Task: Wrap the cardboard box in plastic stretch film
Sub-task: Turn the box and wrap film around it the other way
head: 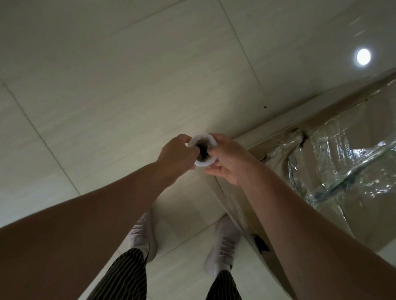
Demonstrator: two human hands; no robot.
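Observation:
A white roll of stretch film (203, 163) stands on end in front of me, its dark core facing up. My left hand (177, 154) grips its left side, and my right hand (228, 161) grips its right side, thumb at the core's rim. The cardboard box (360, 210) stands on the floor at the right, its top and near side covered with shiny, wrinkled film (330, 162). The roll is just off the box's near left corner. Film runs down the box's side under my right forearm.
Pale floor tiles (104, 74) spread to the left and ahead. A lamp's reflection (363, 56) shines on the floor at upper right. My feet in light shoes (223, 244) stand close to the box's corner.

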